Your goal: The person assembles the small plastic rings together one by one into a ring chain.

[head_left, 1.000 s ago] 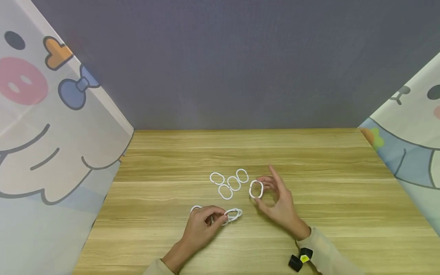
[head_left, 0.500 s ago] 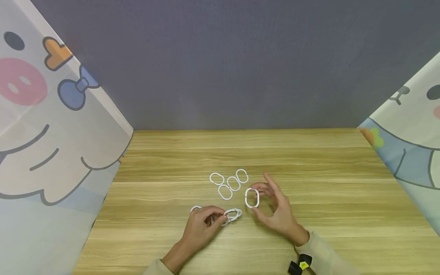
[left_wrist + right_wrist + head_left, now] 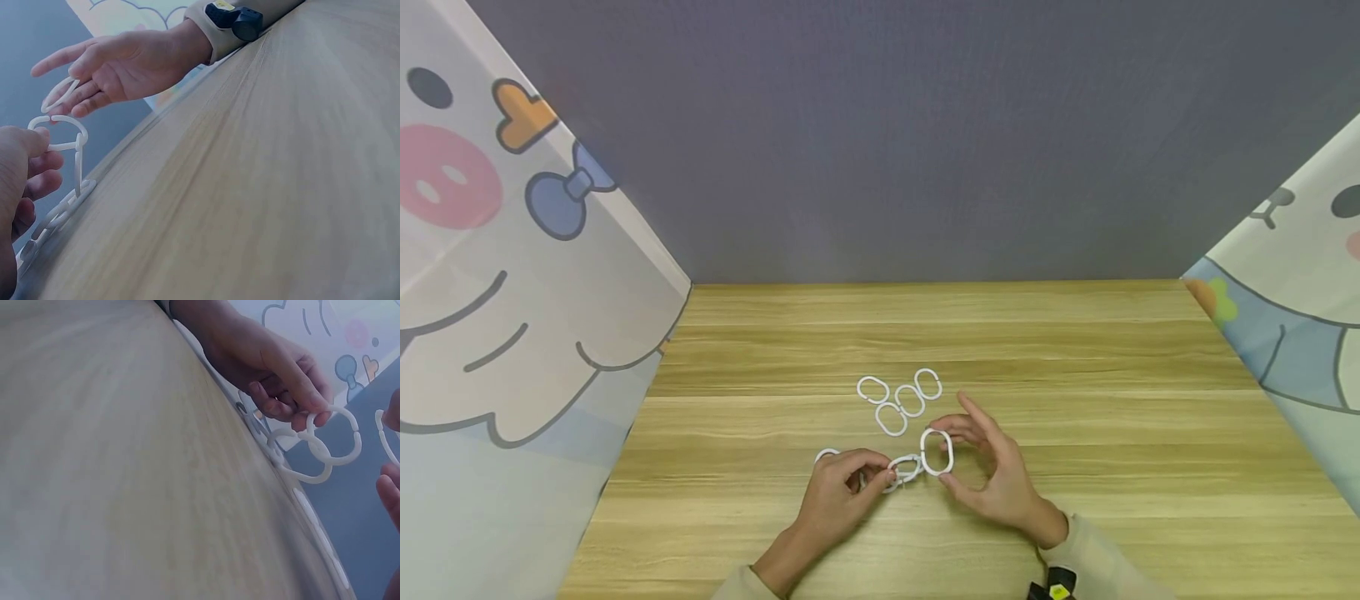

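Note:
My left hand pinches the end link of a chain of white oval plastic rings between thumb and fingertips. The chain hangs down below the hand to the table, as the left wrist view shows with its lower links. In my right hand a single white oval ring is held upright between thumb and fingers. A small gap shows in the ring's side in the right wrist view. From the head view the single ring overlaps the edge of the chain's end link; the left wrist view shows them close together.
Beyond the hands, several loose white rings lie in a cluster on the wooden table. A grey panel stands at the back. Cartoon-printed sheets flank both sides.
My right hand has come left and toward me with its ring, closing the distance to the chain. The left hand has stayed in place, holding its link.

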### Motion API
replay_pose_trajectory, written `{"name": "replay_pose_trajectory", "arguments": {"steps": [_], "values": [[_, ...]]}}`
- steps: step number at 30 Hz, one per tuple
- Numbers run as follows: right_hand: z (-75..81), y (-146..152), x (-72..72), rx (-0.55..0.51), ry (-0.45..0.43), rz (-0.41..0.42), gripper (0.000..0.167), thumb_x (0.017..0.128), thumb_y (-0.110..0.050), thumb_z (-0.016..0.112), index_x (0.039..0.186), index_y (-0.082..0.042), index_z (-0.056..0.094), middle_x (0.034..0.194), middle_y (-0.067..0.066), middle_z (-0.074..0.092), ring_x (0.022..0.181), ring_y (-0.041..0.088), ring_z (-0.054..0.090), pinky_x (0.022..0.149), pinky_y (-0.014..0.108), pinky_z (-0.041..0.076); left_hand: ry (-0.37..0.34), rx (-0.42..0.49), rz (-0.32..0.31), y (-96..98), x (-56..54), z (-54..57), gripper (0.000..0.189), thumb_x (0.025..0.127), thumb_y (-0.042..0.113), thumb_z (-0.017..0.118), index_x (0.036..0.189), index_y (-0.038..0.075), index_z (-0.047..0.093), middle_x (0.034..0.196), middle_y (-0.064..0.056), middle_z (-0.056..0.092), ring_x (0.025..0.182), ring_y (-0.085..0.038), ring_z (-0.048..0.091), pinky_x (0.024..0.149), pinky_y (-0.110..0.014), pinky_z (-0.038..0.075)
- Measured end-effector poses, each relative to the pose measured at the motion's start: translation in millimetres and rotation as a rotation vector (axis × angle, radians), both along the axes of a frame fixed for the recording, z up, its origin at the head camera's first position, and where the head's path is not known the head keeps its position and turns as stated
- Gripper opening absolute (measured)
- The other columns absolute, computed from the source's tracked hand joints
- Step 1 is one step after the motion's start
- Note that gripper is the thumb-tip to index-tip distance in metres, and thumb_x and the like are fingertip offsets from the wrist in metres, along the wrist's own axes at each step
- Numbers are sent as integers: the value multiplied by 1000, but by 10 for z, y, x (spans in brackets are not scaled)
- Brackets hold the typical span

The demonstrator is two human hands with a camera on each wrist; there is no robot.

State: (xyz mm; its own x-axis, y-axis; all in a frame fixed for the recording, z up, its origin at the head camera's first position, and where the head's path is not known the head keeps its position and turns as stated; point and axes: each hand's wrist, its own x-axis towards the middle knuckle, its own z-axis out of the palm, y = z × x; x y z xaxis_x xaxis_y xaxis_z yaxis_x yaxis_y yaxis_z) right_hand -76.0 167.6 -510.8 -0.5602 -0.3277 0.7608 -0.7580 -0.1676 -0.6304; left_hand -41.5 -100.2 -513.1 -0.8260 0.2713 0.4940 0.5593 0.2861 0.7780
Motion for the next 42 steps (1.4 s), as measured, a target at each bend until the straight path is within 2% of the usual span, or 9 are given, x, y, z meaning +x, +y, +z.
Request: {"name": "replay_pose_trajectory", "arguments": {"steps": [6, 14, 21, 31, 42], "values": [[10, -30, 41, 38, 0, 3, 114, 62, 25, 86, 156, 30, 21, 130, 34, 69, 128, 25, 70, 103, 35, 62, 14, -10, 3, 0, 2, 2, 12, 91, 3, 89, 98, 10, 82, 78, 6, 75, 61, 8, 48, 49, -10, 39], [-2, -56, 66, 67, -1, -9, 110, 70, 17, 89, 157, 29, 24, 128, 33, 70, 125, 25, 71, 103, 35, 62, -10, -27, 0, -6, -1, 6, 7, 94, 10, 88, 98, 8, 82, 79, 7, 75, 61, 8, 47, 49, -10, 40], [13, -71, 90, 107, -3, -25, 107, 73, 15, 90, 158, 26, 26, 128, 31, 71, 119, 30, 73, 100, 35, 63, 0, -17, -7, -9, -5, 3, 7, 96, 12, 87, 98, 7, 82, 78, 6, 75, 61, 8, 46, 49, -10, 39], [3, -68, 59, 119, 15, -33, 105, 74, 15, 89, 157, 27, 28, 128, 32, 71, 113, 33, 74, 95, 36, 65, 13, -23, -4, -4, -6, 18, 10, 93, 5, 88, 99, 9, 82, 78, 7, 75, 61, 8, 46, 49, -10, 38], [-18, -33, 47, 162, 40, -53, 98, 75, 11, 90, 155, 26, 35, 126, 30, 72, 112, 33, 74, 90, 39, 66, 20, -22, -3, -8, -3, 11, 6, 97, 13, 86, 99, 9, 82, 78, 7, 75, 61, 9, 44, 49, -10, 38]]}}
